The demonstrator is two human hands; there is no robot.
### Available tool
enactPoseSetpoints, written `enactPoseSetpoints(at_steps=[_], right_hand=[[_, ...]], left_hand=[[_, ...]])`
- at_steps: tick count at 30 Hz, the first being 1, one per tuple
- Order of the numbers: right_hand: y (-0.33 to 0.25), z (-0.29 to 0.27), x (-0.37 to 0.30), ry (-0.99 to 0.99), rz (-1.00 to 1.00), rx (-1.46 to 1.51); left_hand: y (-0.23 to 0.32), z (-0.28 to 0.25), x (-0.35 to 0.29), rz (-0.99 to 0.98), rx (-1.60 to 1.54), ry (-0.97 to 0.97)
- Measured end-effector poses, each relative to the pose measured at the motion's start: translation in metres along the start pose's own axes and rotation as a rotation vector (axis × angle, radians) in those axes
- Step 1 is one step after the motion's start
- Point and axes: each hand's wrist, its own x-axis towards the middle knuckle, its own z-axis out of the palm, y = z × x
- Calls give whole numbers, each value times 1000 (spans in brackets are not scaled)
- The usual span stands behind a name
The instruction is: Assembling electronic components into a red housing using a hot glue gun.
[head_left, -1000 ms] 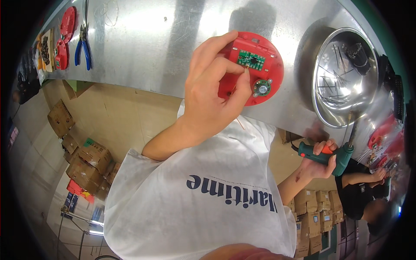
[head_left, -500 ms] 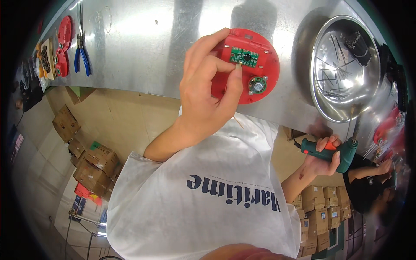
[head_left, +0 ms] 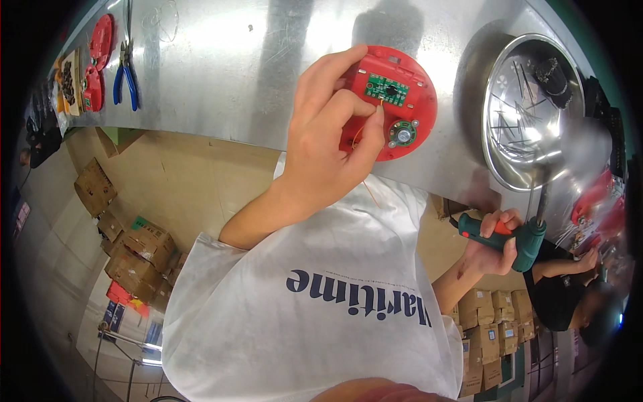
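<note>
My left hand pinches a thin orange wire between thumb and forefinger, its end at the lower edge of a green circuit board. The board sits in a round red plastic shell, whose upper left rim my other fingers touch. Beside the board, a small round speaker is mounted in the shell. My right hand is wrapped round the handle of a green soldering gun with an orange trigger. Its thin metal tip points up beside the steel bowl.
A steel bowl holding thin dark wires stands at the right. Blue-handled pliers and red plastic parts lie at the far left of the metal table. Another person works at the right. Cardboard boxes are stacked below.
My left hand and the red shell have shifted slightly right. The wire end now shows at the board's edge. The soldering gun is slightly lower and further left; a pale haze shows near the bowl.
</note>
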Motion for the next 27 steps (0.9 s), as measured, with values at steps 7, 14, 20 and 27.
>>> enactPoseSetpoints(at_steps=[7,14,20,27], right_hand=[[2,-6,2,-37,32,106],[2,-5,3,-53,38,103],[5,-4,3,-42,8,140],[9,-7,-1,17,30,160]], left_hand=[[0,0,-2,3,14,-15],[-2,-9,-1,42,-3,-61],[-8,-46,36,29,-68,-330],[-15,-53,99,283,260,-612]])
